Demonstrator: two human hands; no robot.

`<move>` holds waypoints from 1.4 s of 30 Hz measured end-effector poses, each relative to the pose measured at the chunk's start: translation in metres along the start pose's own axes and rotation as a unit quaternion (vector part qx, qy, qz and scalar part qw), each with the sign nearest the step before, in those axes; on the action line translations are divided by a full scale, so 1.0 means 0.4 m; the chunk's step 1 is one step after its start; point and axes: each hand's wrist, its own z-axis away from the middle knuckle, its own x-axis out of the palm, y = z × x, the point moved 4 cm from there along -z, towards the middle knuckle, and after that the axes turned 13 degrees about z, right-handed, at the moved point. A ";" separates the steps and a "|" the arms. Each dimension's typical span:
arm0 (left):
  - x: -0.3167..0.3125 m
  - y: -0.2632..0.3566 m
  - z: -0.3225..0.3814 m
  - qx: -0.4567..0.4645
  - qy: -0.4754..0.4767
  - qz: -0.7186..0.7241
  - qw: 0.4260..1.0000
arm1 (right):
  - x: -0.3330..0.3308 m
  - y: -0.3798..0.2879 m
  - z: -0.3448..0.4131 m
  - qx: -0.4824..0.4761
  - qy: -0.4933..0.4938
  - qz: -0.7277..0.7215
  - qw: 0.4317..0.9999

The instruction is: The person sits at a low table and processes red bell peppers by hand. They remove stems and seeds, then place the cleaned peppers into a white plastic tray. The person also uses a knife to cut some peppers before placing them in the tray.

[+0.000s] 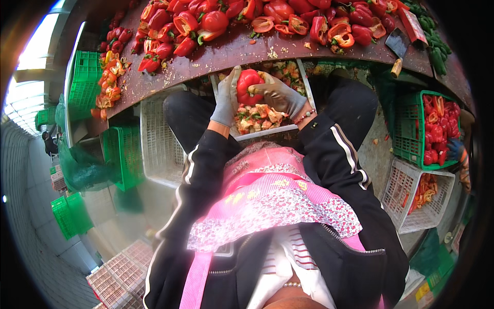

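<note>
A whole red bell pepper (249, 87) is held between both my gloved hands, above a white crate (266, 132) between my knees. My left hand (229, 94), in a grey glove, presses on its left side. Stained and also gloved, my right hand (278, 92) grips the pepper's right side, thumb across its front. Pepper cores and trimmings (256, 117) fill much of the crate below. On the dark red table (231, 60) beyond, a big pile of red peppers (214, 21) lies, some of them cut open, with seeds scattered along the edge.
A wooden-handled cleaver (397, 44) lies at the table's right, near green peppers (437, 58). An open pale crate (160, 135) stands left of my legs. At right are a green crate of red peppers (436, 127), a white crate of pepper pieces (418, 197) and another person's blue-gloved hand (456, 149).
</note>
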 end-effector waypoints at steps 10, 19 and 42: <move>0.099 0.015 0.053 0.163 0.088 -0.106 0.977 | -0.055 0.067 -0.004 -0.065 0.160 0.158 0.972; 0.114 0.065 0.038 -0.015 0.043 0.180 0.983 | -0.042 0.017 -0.033 -0.076 0.060 0.028 0.995; 0.056 0.106 0.033 0.097 0.066 0.179 0.977 | -0.003 0.038 -0.061 -0.039 0.121 0.067 0.990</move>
